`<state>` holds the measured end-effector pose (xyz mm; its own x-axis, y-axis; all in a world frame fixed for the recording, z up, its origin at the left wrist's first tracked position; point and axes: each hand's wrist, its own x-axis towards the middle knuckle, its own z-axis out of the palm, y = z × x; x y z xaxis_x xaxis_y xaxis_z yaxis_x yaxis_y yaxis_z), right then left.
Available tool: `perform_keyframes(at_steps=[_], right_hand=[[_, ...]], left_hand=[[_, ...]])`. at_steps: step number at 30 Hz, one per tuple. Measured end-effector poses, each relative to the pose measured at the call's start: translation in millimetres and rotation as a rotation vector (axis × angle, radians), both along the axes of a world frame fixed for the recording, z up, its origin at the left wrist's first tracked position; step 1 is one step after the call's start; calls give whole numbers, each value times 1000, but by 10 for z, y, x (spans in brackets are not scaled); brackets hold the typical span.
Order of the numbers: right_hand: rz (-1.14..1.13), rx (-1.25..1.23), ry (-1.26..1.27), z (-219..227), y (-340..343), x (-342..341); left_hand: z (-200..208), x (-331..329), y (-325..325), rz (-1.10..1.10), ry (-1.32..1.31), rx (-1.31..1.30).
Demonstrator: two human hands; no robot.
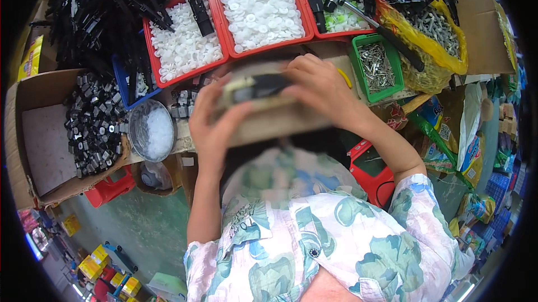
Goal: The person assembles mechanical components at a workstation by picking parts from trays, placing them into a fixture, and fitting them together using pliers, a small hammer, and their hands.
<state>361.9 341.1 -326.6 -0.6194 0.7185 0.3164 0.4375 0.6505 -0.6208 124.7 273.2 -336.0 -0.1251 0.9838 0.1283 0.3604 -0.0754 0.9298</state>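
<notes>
Between my two hands is a blurred black and pale part (pixel 259 87), longish, its exact kind smeared by motion. My left hand (pixel 213 117) curves round its pale end, thumb below and fingers above. At the black end, my right hand (pixel 318 84) has its fingers bent and closed on it, partly blurred. Both hands are above the near edge of the work table (pixel 274 125). Just beyond them stands a red tray of white plastic discs (pixel 260 13). To its left another red tray holds small white plastic pieces (pixel 185 41).
A green tray of metal pins (pixel 376 66) and a yellow bag of metal parts (pixel 431 38) stand right. A black-handled ratchet wrench (pixel 392 38) lies across them. Left are a bowl of white material (pixel 158 134) and a carton of black-and-metal blocks (pixel 95 122). Black parts (pixel 106 10) pile up behind.
</notes>
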Motion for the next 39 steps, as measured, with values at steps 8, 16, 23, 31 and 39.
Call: perform_keyframes(at_steps=[8,16,23,31,39], right_hand=[[12,31,-127,-58,-50,-208],[15,70,-249,19,-60,-216],[-120,33,-30,115,55,54],[-626,536,-496,112,635,1223],[-483,407,-420,95,738,1354]], left_hand=[[-89,-244,-149,49,288,70],[-60,-89,-105,-21,246,109],[-247,45,-199,-192,655,204],[-296,289,-184,-361,764,143],[-468,300,-128,-319,993,342]])
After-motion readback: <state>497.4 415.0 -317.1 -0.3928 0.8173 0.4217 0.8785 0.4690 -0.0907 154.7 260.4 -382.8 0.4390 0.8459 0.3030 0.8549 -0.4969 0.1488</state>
